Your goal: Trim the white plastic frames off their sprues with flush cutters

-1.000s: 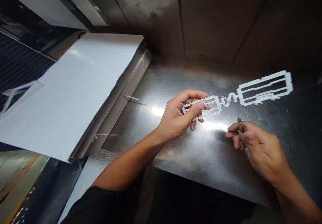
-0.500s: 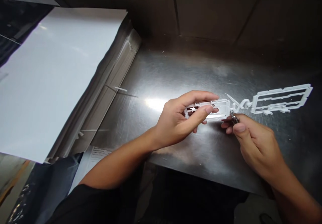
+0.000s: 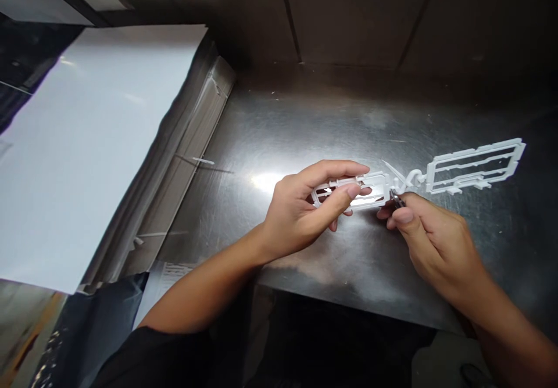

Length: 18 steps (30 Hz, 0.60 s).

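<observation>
Between its thumb and fingers, my left hand (image 3: 309, 202) grips a white plastic frame (image 3: 379, 189) with thin inner bars, held above the metal table. A curved white plastic runner (image 3: 412, 178) with a pointed stem joins this piece to a second white plastic frame (image 3: 477, 167) on the right, which looks much the same. My right hand (image 3: 429, 228) is closed round a small metal cutting tool (image 3: 397, 200), probably nippers. Their tip meets the runner at the right end of the held frame. The tool's handles are hidden in the palm.
The metal table (image 3: 244, 138) carries small white scraps. At the left stands a tall stack of sheets (image 3: 108, 144) with a white top; thin white plastic bits (image 3: 203, 161) stick out from its side. A dark panelled wall (image 3: 349, 16) closes off the back.
The whole view has shifted slightly, so both hands and the white frames appear a little further left. Both grips stay the same, and the tool tip remains at the runner.
</observation>
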Motion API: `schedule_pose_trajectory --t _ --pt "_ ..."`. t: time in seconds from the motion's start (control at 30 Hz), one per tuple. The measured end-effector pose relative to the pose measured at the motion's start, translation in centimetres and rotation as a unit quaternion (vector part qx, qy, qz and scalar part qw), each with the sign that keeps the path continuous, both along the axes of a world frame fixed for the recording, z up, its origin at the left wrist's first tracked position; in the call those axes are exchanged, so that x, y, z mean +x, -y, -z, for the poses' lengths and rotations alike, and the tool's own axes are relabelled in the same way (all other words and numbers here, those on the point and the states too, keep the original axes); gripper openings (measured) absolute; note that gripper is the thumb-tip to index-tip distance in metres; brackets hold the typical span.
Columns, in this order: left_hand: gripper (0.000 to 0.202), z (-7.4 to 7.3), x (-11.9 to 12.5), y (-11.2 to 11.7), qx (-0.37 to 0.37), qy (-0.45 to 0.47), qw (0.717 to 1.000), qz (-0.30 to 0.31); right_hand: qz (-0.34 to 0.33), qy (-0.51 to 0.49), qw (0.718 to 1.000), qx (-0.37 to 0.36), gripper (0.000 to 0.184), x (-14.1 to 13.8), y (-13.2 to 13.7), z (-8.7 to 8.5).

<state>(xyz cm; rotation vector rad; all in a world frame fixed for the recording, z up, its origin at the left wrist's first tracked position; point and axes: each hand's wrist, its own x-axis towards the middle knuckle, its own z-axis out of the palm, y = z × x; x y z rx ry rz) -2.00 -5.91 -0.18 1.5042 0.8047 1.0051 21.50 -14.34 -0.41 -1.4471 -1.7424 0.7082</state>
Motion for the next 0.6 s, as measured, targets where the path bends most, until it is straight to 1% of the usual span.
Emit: schedule_pose_trajectory --t 0.17,0.37,0.6 --pt "0.02 0.04 -0.11 0.06 0.012 0.009 1.0 0.003 0.001 0.009 1.0 0.003 0.051 -0.06 0.02 -0.03" --pt "0.022 0.01 -0.06 0.17 0.011 -0.014 1.0 -0.006 0.002 0.022 1.0 0.015 0.052 -0.05 -0.01 0.04" --pt "0.02 0.03 -0.01 0.16 0.01 -0.001 1.0 0.001 0.001 0.044 0.998 0.035 0.05 -0.14 -0.2 0.09"
